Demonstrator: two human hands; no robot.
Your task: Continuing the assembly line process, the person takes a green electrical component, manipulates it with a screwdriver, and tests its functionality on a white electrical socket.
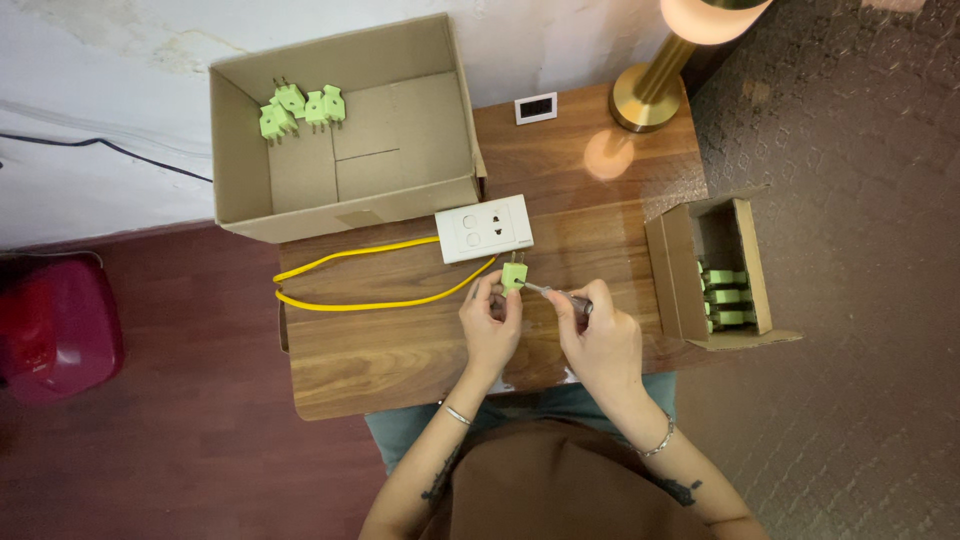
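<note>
Fingers of left hand [490,318] pinched green plug [514,276] steady above bench [400,350] — right hand [600,335] closed on screwdriver [556,294], tip set against plug's side.

Single view, worn on my head; faces almost straight down onto the wooden table [400,360]; my lap fills the bottom edge, the white wall the top; moderately near, my left hand [490,325] and right hand [598,345] sit at mid-frame; floor shows on both sides; no second view shares the scene.
</note>
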